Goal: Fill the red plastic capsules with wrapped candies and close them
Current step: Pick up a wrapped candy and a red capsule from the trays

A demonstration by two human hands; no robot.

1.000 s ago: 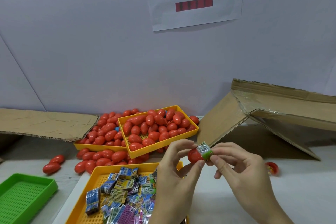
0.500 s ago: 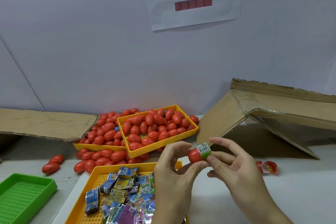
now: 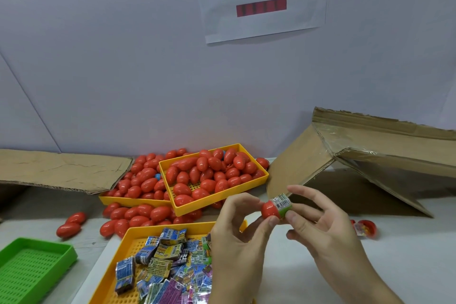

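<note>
Up above the white tabletop (image 3: 308, 279), a red plastic capsule half (image 3: 270, 209) with a wrapped candy (image 3: 282, 203) protruding is pinched by the left hand (image 3: 237, 237); the right hand (image 3: 320, 227) pinches its candy end, other fingers spread. Below lies a yellow tray of wrapped candies (image 3: 138, 234).
</note>
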